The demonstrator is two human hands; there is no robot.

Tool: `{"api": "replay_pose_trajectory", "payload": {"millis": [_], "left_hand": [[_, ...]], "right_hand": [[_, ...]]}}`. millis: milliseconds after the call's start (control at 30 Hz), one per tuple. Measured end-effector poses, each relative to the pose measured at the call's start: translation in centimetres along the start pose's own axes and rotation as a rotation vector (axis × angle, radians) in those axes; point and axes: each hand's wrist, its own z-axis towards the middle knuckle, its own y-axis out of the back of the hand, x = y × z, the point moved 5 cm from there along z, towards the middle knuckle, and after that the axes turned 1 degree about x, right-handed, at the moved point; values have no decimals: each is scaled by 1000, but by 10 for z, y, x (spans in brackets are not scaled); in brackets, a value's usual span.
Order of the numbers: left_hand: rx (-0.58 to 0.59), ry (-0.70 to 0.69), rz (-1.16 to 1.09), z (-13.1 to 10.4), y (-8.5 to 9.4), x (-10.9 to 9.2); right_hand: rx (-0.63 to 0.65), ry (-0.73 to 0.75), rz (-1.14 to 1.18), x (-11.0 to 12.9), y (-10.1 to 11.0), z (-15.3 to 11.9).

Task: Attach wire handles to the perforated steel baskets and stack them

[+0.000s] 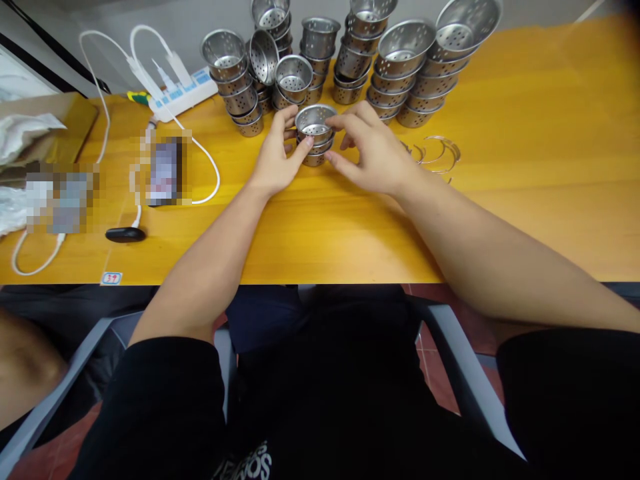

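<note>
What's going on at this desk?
A person has both hands at a short stack of holed metal cups on the wooden desk. The left hand curls around its left side, thumb in front; the right hand has its fingertips at the right side, grip unclear. Taller stacks of similar cups stand behind. Thin curved wires lie to the right, and a power strip sits to the left.

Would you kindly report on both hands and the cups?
Left hand around short cup stack. Right hand at its right side. Taller stacks close behind.
</note>
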Motion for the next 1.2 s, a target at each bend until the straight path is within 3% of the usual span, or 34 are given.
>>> {"api": "replay_pose_trajectory", "payload": {"millis": [167,433,600,700,900,1067,1200], "left_hand": [[0,8,17,1,-1,5],[-109,86,-6,11,3,36],[32,68,-27,1,-6,27],[87,51,-31,-3,-11,23],[102,60,-5,-3,-12,25],[107,16,21,-2,-8,24],[92,8,83,-1,-1,28]], "right_hand": [[-24,-57,35,-4,0,1],[-6,-11,28,6,3,-1],[89,120,183,5,-22,3],[88,83,164,-11,-30,6],[10,17,96,-36,-26,6],[-30,27,104,-25,-24,8],[-172,126,178,-21,-24,26]]}}
